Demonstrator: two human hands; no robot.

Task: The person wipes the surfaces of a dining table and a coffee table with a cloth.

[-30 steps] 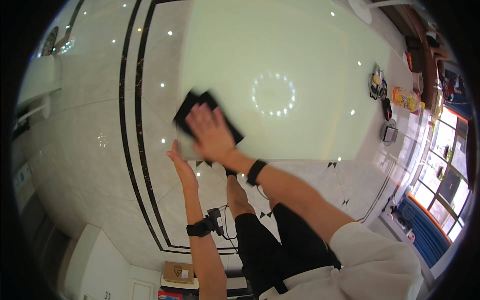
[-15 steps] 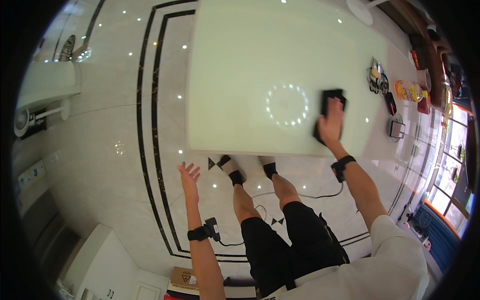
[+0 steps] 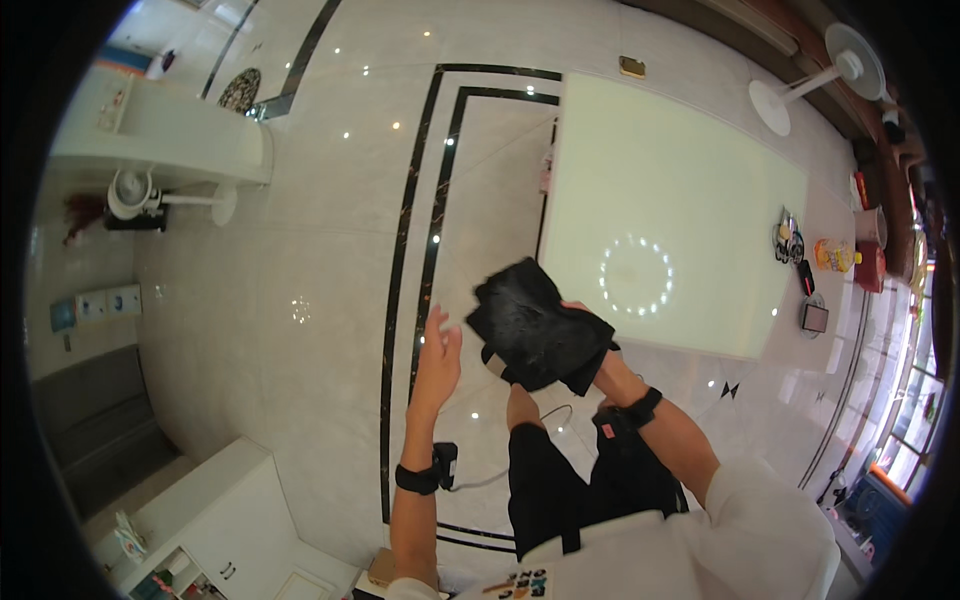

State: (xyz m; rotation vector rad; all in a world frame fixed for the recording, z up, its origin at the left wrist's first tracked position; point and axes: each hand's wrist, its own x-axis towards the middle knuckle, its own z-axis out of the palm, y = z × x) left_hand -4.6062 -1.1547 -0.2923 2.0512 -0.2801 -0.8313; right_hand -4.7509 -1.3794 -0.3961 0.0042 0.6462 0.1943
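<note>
A black cloth (image 3: 535,325), loosely folded with a smeared, shiny-looking patch, is raised in front of me, off the near left corner of the pale glossy table (image 3: 680,180). My right hand (image 3: 612,370) grips it from behind and below; most of the fingers are hidden by the cloth, with a little skin showing at its upper edge. To the left of the cloth, my left hand (image 3: 437,365) is held up with fingers extended, apart from it and holding nothing. Both wrists wear black straps with small modules.
Along the table's right side lie small items (image 3: 786,238), a yellow-labelled bottle (image 3: 835,255) and a glass dish (image 3: 814,318). A white standing fan (image 3: 815,85) is beyond the far right corner. Another fan (image 3: 135,195) stands left. A white cabinet (image 3: 220,530) is at lower left.
My right hand has lifted the black cloth off the tabletop and brought it left and toward me. My left hand has come closer to it. The view has shifted left.
</note>
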